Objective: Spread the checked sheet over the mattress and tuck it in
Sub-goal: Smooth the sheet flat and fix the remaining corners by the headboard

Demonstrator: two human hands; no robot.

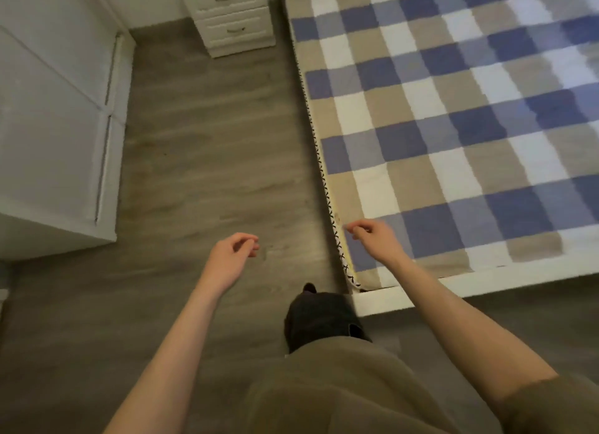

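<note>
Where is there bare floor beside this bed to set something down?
The widest free patch is the grey wood-look floor, bordered by the white wardrobe on the left, the white drawer unit at the far end and the blue, beige and white checked sheet on the right. It tightens by the white bed frame, around the dark-clad foot, left hand and right hand.

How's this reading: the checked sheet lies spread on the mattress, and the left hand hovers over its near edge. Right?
Not quite: the head view shows the right hand over the near edge of the checked sheet; the left hand hangs over the floor. The rest holds.
</note>
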